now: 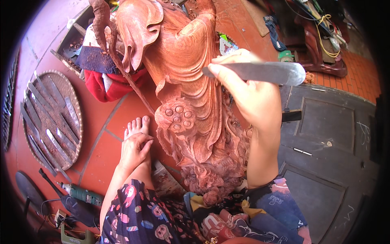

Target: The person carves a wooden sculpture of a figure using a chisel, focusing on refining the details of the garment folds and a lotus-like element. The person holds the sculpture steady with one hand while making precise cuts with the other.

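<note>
Carved wooden statue [187, 81], reddish-brown, running right down the centre of the frame, from the top edge to just above the lap. Folds of drapery ripple across its middle, and there's a round, knobbed pod shape [177, 116] standing out just left of centre. Now the right hand [254, 91], right of centre: fingers closed around a flat metal tool [268, 72], thumb laid along it. The tool's narrow dark end points left, over the drapery; whether it touches the wood, I can't tell. Its broad, rounded end sticks out to the right, past the hand.

Over to the left hand [136, 148], left of lower centre: fingers loosely bent, lying over the lower leg just below the bare foot [136, 127]. Whether it has hold of anything underneath, can't tell from here.

Far left, a round woven tray [81, 126] sits on the red tiles [103, 158], loaded with long narrow blades [59, 147]. Lower left, a green power drill [83, 194]. Upper left, red cloth [101, 86] beside the statue. And on the right, a dark panelled door [325, 122].
</note>
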Motion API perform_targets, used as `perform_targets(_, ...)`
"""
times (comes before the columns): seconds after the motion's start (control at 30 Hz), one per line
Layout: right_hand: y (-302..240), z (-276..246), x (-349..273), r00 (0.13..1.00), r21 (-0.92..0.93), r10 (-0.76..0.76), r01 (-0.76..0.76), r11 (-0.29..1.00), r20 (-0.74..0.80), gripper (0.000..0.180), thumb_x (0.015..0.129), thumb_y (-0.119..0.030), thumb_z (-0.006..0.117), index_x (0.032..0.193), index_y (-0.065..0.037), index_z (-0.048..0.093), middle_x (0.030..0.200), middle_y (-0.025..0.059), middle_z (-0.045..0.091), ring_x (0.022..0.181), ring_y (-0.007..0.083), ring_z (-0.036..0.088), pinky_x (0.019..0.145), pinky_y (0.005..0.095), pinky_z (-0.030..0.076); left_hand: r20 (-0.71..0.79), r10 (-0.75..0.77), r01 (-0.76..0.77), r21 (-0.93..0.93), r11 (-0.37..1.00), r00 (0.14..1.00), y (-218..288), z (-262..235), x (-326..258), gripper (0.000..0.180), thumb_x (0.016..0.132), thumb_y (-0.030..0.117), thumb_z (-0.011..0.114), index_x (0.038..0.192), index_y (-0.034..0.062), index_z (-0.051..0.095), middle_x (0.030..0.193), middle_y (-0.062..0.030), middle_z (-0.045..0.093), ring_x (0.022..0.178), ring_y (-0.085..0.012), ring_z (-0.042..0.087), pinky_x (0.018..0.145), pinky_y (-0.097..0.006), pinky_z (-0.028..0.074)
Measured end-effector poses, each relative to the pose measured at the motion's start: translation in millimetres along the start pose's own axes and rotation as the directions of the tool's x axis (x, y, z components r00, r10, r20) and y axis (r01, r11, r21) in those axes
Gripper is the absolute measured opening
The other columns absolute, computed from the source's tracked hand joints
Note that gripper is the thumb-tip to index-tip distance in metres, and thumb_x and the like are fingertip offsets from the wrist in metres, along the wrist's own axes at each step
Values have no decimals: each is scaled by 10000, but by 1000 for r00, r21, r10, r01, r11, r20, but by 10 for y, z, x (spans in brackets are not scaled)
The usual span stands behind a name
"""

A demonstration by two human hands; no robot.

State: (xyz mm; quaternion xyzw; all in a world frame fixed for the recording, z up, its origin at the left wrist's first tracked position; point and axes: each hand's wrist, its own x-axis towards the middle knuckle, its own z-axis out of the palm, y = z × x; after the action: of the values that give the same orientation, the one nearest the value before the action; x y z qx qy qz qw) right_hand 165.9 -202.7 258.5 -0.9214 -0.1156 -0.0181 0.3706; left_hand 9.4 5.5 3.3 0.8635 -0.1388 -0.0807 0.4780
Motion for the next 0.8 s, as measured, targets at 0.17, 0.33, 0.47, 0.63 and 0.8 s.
perform_targets(0.17, 10, -38, 12, 998, -85, -59, 62, 994, 29, 80, 927, -42, 727, 909, 36, 723, 902, 61, 700, 823, 107, 634, 736, 252, 485, 16, -7, 7, 4, 1000, 1000, -1, -2, 20, 136, 865, 134, 735, 937, 22, 711, 905, -138, 694, 898, -350, 690, 835, -408, 537)
perform_targets(0.33, -86, -96, 78, 992, -23, 92, -91, 996, 90, 81, 926, -42, 728, 908, 37, 723, 889, 63, 697, 839, 127, 644, 756, 267, 494, 13, -16, 16, 9, 1000, 1000, -7, 8, 6, 138, 866, 139, 735, 939, 24, 712, 903, -131, 696, 892, -344, 692, 829, -405, 539)
perform_targets(0.47, -5, -94, 35, 994, -94, -63, 71, 993, 84, 86, 908, -55, 736, 897, 29, 718, 849, 81, 680, 788, 168, 639, 719, 300, 485, 20, -17, 17, 8, 1000, 1000, -1, 9, 2, 138, 870, 144, 732, 941, 27, 714, 910, -124, 702, 895, -338, 694, 830, -401, 541)
perform_targets(0.63, -18, -91, 137, 988, -123, -122, 133, 983, 89, 133, 881, -83, 761, 820, 4, 682, 765, 73, 642, 684, 203, 609, 636, 340, 462, 31, -24, 24, 9, 1000, 999, -6, 1, 1, 135, 874, 143, 730, 946, 29, 719, 930, -119, 712, 918, -331, 698, 845, -395, 542)
perform_targets(0.8, -73, -197, 121, 997, -78, 4, 3, 997, 80, 97, 917, -49, 721, 910, 48, 724, 1009, 110, 722, 916, 146, 665, 813, 276, 506, 16, -38, 38, 3, 999, 999, 0, 15, -13, 129, 872, 132, 732, 951, 29, 722, 943, -118, 721, 922, -319, 703, 849, -389, 542)
